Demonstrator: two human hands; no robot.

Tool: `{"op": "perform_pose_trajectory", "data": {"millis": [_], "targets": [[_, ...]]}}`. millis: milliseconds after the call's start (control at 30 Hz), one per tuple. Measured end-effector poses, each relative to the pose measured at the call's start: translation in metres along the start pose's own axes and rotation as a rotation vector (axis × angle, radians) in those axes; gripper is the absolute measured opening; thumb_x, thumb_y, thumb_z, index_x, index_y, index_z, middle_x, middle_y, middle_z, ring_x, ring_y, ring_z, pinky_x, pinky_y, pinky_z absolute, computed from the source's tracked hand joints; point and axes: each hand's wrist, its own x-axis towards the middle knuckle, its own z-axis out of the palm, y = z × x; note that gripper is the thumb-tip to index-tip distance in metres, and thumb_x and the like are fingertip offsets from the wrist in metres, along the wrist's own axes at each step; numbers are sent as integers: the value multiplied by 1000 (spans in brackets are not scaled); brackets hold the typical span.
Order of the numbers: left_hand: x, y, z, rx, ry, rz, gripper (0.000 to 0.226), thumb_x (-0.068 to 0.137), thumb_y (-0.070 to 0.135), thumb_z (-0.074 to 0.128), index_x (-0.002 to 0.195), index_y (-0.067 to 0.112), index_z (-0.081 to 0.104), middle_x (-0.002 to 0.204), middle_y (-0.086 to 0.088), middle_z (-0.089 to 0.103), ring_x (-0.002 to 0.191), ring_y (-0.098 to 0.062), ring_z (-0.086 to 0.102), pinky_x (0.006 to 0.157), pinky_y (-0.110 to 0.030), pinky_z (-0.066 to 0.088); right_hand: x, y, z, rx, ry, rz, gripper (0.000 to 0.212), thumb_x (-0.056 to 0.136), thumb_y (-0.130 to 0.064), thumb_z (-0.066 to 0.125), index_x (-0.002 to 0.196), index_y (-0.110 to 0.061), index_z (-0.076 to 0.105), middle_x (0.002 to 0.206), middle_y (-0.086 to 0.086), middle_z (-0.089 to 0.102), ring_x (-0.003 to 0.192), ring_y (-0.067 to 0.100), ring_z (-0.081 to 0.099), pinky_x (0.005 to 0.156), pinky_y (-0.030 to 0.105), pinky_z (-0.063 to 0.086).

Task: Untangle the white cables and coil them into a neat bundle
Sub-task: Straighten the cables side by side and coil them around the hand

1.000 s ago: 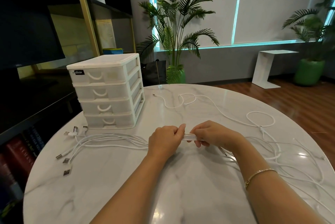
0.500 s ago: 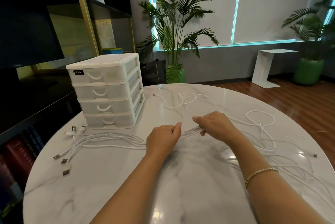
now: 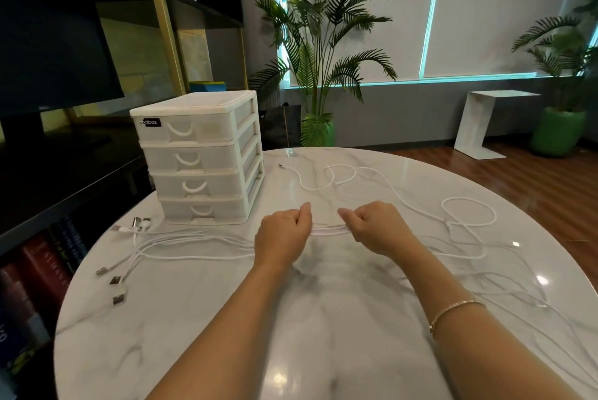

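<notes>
Both hands hold the cables (image 3: 328, 230) in front of the drawer box (image 3: 200, 157), a short way toward the camera and to its right. Left hand (image 3: 283, 234) and right hand (image 3: 372, 228) each have fingers curled round the gathered strands, grip clamped on the cables, short taut span between the fists just above the desk (image 3: 323, 335). USB plugs (image 3: 111, 280) lie fanned out near the box's front left corner; loose loops (image 3: 466, 215) and long slack runs trail away on the far side from the box, toward the desk edge. One more strand (image 3: 323, 178) curls right of the box, further back.

Step in hand looks like combing strands parallel before coiling. To do it well: keep the left fist as anchor nearest the plugs so ends stay aligned, let the right fist loosen a bit and slide away from the box, feeding slack through. Stop at any snag, likely at the loop crossings, and pick it apart rather than pulling. Hard tugging would probably tighten knots or drag plugs off the desk. Coiling not yet started
</notes>
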Motion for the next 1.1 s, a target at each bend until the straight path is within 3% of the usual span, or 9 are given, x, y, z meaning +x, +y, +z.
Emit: {"op": "perform_pose_trajectory", "data": {"millis": [67, 167, 400, 567, 700, 867, 967, 1100], "targets": [[-3, 7, -1, 24, -13, 48, 57, 98, 40, 38, 48, 14, 30, 46, 1, 33, 50, -16, 32, 49, -31, 24, 4, 9, 8, -112, 47, 88, 53, 100, -43, 31, 63, -13, 53, 80, 7, 61, 85, 25, 60, 77, 33, 45], [-7, 17, 1, 50, -38, 79, 58, 98, 42, 39, 47, 15, 28, 45, 1, 32, 52, -18, 32, 48, -31, 24, 6, 15, 15, -197, 101, 138, 51, 101, -41, 25, 96, -11, 65, 104, 9, 66, 99, 29, 58, 80, 34, 41], [-6, 12, 5, -4, -15, 54, 58, 97, 39, 42, 47, 14, 28, 44, 0, 31, 47, -15, 28, 49, -31, 23, 12, 19, 23, -271, -3, 61, 44, 102, -37, 24, 116, -13, 58, 113, 8, 65, 103, 29, 58, 87, 35, 40], [-3, 6, 4, 38, -2, 1, 57, 98, 39, 39, 48, 13, 29, 46, 0, 32, 52, -18, 31, 50, -32, 23, 2, 23, 11, -40, -201, 19, 36, 102, -33, 31, 111, -10, 57, 116, 7, 61, 106, 27, 53, 91, 34, 38], [-1, 2, 3, 24, -5, 5, 57, 98, 39, 39, 49, 13, 29, 47, 0, 32, 52, -18, 31, 54, -31, 26, -3, 20, -3, 21, -311, 8, 31, 101, -30, 38, 110, -13, 62, 98, -1, 58, 92, 16, 50, 81, 27, 36], [-2, 2, 2, 48, -31, 34, 57, 98, 39, 39, 48, 14, 28, 46, 1, 32, 53, -19, 31, 56, -32, 27, -5, 18, -7, 110, -345, 8, 16, 98, -25, 46, 96, -20, 61, 95, -6, 60, 86, 9, 51, 81, 23, 38], [-3, 4, 3, 48, -47, 46, 57, 98, 40, 40, 48, 15, 28, 46, 1, 32, 56, -21, 33, 56, -31, 28, -7, 14, -8, 188, -357, 15, 20, 96, -28, 50, 100, -17, 66, 95, -7, 62, 84, 6, 52, 81, 22, 39], [-6, 6, 6, 53, -74, 96, 58, 98, 40, 41, 47, 16, 29, 45, 2, 32, 57, -23, 34, 57, -31, 28, -8, 6, -6, 198, -375, -3, 23, 94, -32, 54, 102, -16, 68, 101, 2, 66, 89, 13, 56, 85, 29, 44]]}}
